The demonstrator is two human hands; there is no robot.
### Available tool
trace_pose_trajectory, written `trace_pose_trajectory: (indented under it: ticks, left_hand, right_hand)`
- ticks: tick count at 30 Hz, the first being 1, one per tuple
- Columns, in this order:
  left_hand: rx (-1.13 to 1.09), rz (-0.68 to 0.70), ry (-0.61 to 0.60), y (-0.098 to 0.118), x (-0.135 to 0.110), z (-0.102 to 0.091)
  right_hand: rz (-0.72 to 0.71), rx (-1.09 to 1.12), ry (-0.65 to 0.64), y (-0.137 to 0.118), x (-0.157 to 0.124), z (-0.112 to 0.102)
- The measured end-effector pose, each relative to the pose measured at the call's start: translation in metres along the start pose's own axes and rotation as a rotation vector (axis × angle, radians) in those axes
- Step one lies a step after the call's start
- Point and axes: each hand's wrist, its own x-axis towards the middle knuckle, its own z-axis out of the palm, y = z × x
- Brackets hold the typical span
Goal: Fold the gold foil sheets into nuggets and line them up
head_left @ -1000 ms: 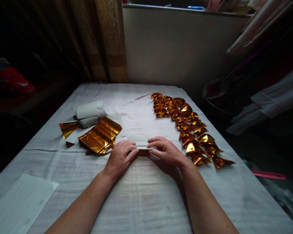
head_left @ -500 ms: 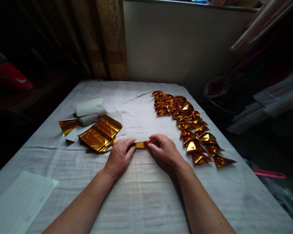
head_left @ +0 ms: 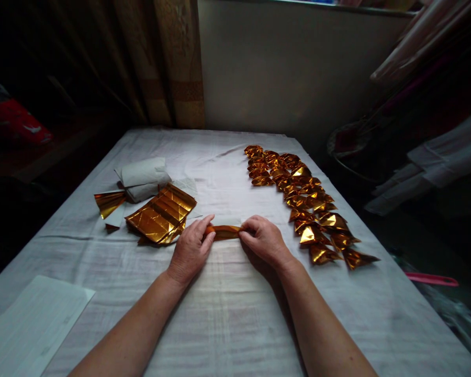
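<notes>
While left hand and right hand pinched one narrow gold foil strip, one gold foil sheet stack lay nearby.

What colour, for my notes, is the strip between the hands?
The strip is shiny orange-gold; head view.

We are looking at a surface draped in white cloth, where a long band of folded gold foil pieces is running along the right side and a fanned stack of creased gold foil sheets is lying at the left, with a white paper bundle and a loose gold scrap sitting just behind it. A pale lined sheet is resting at the near left corner. Beyond the far edge a patterned curtain is hanging beside a pale wall, and a red bundle is lying in the dark at the left.
</notes>
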Motion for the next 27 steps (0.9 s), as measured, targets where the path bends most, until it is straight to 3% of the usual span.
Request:
trace_pose_trajectory:
  ticks: [12, 20, 27]
  left_hand:
    - [0.067, 0.134, -0.031, 0.003, 0.002, -0.001]
    - [0.284, 0.236, -0.054, 0.022, -0.003, -0.005]
    - [0.286, 0.310, -0.146, 0.034, -0.011, 0.004]
  right_hand:
    - [0.065, -0.134, 0.053, -0.011, 0.000, 0.005]
    - [0.066, -0.155, 0.060, -0.010, 0.000, 0.007]
    - [0.059, -0.127, 0.086, -0.009, 0.000, 0.009]
